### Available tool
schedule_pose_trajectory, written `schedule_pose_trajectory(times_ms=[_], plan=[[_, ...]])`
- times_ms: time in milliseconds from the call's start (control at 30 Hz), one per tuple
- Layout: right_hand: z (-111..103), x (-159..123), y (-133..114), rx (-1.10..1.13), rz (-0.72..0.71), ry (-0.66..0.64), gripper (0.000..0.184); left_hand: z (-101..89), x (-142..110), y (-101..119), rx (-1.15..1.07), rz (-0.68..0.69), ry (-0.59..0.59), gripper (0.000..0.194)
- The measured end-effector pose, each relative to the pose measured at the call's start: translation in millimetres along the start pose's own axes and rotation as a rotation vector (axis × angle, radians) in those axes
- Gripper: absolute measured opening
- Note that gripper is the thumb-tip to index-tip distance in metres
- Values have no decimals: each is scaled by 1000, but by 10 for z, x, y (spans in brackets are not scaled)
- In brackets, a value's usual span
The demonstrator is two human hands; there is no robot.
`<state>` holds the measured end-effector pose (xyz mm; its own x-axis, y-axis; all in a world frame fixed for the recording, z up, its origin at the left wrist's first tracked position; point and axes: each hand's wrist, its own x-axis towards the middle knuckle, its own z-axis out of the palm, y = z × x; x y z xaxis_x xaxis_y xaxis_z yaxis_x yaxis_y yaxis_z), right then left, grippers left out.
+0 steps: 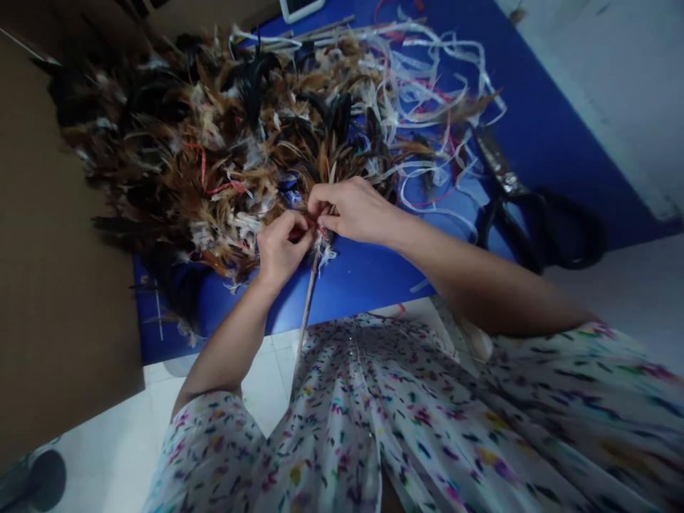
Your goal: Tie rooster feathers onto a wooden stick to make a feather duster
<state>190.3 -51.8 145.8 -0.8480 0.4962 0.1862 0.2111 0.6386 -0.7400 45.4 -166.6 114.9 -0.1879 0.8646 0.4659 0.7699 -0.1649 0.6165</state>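
A thin wooden stick (308,296) slants up from my lap to a bundle of brown and dark feathers (327,153) at its upper end. Both my hands meet at the base of this bundle. My left hand (282,246) is closed in a pinch at the left of the stick. Closed too, my right hand (357,208) curls its fingers and thumb over the binding from the right. A bit of red string (322,231) shows between the fingertips, with white fluff (327,255) just below. The fingers partly hide how the string is gripped.
A large heap of loose feathers (182,142) covers the left of the blue table (539,100). Tangled white plastic strips (427,71) lie at the back right. Black-handled scissors (566,224) rest near the right edge. Brown cardboard (64,249) stands at the left.
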Motion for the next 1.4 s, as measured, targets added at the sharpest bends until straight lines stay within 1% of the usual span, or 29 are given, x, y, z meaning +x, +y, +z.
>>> schedule_pose_trajectory(times_ms=[300,467,567,700,800,1033,1133,1267,1400], plan=[[5,20,13,58,60,-10,21,48,-24,-59,123,139,74,15],[-12,16,-14,84,75,-5,21,65,-14,-96,188,286,128,17],[-22,15,-16,116,78,-9,22,66,-4,-109,216,362,129,16],[-24,18,9,136,72,-21,23,61,-8,-119,247,402,111,15],[-16,19,30,119,53,-32,24,62,-15,-120,226,422,129,16],[-3,0,40,80,12,-61,30,61,-20,-112,219,359,185,16],[-4,-23,34,44,-8,-62,31,60,-27,-114,216,309,186,18],[-18,-55,22,36,-19,-62,30,66,-54,-121,166,147,143,20],[-41,-74,3,76,-27,-73,28,53,-75,-112,54,-6,100,25]])
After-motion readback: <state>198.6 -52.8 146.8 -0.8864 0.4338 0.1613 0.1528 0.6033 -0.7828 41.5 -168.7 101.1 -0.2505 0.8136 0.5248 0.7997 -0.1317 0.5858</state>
